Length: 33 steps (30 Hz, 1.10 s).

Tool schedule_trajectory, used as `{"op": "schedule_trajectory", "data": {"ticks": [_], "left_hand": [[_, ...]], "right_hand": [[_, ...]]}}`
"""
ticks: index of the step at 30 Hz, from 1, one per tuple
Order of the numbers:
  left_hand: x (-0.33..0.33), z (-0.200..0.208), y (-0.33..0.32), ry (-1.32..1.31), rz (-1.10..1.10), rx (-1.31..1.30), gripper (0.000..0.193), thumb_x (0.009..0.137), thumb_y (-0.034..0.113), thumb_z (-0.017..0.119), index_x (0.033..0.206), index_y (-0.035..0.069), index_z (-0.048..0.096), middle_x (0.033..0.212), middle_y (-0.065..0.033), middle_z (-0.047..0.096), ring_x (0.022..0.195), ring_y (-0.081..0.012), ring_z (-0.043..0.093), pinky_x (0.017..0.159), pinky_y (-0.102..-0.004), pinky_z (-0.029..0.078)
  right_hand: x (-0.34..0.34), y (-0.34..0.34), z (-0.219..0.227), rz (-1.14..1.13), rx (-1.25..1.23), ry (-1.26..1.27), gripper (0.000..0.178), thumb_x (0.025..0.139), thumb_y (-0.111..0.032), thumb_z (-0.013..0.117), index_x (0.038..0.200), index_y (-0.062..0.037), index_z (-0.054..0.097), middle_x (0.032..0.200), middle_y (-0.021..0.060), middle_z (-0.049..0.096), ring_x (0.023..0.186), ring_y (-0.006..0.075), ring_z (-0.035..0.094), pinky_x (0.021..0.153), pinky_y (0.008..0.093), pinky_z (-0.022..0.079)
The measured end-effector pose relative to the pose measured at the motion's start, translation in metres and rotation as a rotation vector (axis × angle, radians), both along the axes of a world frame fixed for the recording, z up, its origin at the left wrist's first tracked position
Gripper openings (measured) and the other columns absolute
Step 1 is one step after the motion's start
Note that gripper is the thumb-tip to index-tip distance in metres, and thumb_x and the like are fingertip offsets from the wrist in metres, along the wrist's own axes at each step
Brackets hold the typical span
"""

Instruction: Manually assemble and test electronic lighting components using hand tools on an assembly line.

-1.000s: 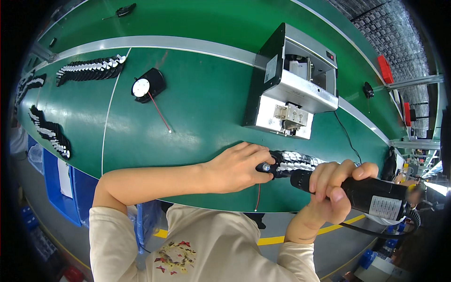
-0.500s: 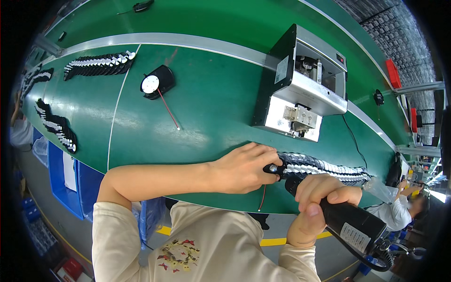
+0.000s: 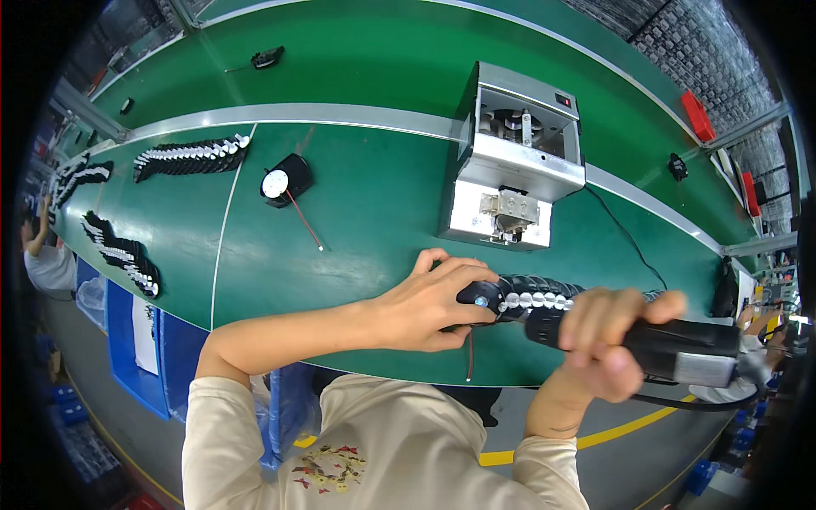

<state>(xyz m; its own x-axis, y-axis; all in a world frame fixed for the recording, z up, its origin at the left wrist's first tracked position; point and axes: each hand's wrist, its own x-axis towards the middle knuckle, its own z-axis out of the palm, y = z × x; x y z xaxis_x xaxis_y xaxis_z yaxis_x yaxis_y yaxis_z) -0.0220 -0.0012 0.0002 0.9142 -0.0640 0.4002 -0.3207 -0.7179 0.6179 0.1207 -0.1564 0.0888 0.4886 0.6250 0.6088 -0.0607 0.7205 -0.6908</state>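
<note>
Driver (image 3: pixel 688 337), wrapped in the right hand (image 3: pixel 608 340), had swung more level; the left hand (image 3: pixel 433 302) had spread somewhat, loosely holding the part (image 3: pixel 478 293), baring more of it

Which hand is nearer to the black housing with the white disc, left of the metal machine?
Left. The left hand is to the housing's lower right in the view, apart from it; the right hand is farther right, around the electric screwdriver.

Bright light leaves glare on the green workbench (image 3: pixel 374 204) toward its left end, fisheye distortion bows its edges, and the right hand (image 3: pixel 605 340) is blurred.
</note>
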Motion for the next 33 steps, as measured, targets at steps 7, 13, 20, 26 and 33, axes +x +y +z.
{"op": "schedule_trajectory", "data": {"ticks": [7,13,20,26,33], "left_hand": [[-0.033,0.062,0.061,0.363,-0.054,0.208,0.052,0.06,0.011,0.073,0.11,0.013,0.061,0.118,-0.0048,0.057,0.117,-0.0273,0.047,0.098,-0.0471,0.029],[-0.006,0.045,0.136,0.126,0.656,0.638,0.064,0.066,0.004,0.068,0.127,0.015,0.051,0.13,-0.009,0.053,0.124,-0.0297,0.044,0.102,-0.0473,0.029],[0.022,0.047,0.231,-0.067,0.997,0.584,0.06,0.075,0.003,0.064,0.133,0.012,0.047,0.125,-0.0134,0.055,0.113,-0.0344,0.053,0.091,-0.0451,0.045],[0.025,0.019,0.326,0.234,1.153,0.45,0.063,0.074,0.009,0.062,0.135,0.011,0.045,0.125,-0.0174,0.055,0.112,-0.0388,0.054,0.095,-0.0458,0.047],[0.036,0.005,0.379,0.262,1.266,0.308,0.078,0.07,0.017,0.066,0.141,0.01,0.035,0.136,-0.024,0.043,0.119,-0.0459,0.047,0.1,-0.0475,0.043]], "right_hand": [[0.018,-0.011,0.014,0.034,0.013,0.046,0.057,0.077,-0.006,0.068,0.126,-0.0074,0.038,0.063,0.004,0.05,0.049,0.0175,0.052,0.05,0.033,0.049],[-0.004,0.012,-0.01,-0.072,-0.129,-0.029,0.045,0.078,-0.003,0.069,0.115,-0.0043,0.043,0.071,0.0073,0.054,0.062,0.016,0.055,0.063,0.0325,0.051],[-0.006,0.034,-0.043,-0.184,-0.074,-0.118,0.052,0.081,0.005,0.061,0.126,-0.0078,0.038,0.076,0.0073,0.055,0.067,0.016,0.055,0.068,0.0327,0.051],[-0.011,0.049,-0.063,-0.215,-0.12,-0.161,0.049,0.082,0.006,0.059,0.124,-0.0084,0.038,0.077,0.0077,0.055,0.071,0.0176,0.057,0.068,0.0319,0.051],[-0.014,0.049,-0.063,-0.244,-0.182,-0.226,0.047,0.082,0.003,0.063,0.121,-0.009,0.04,0.075,0.0071,0.055,0.068,0.0199,0.056,0.068,0.0356,0.05]]}}
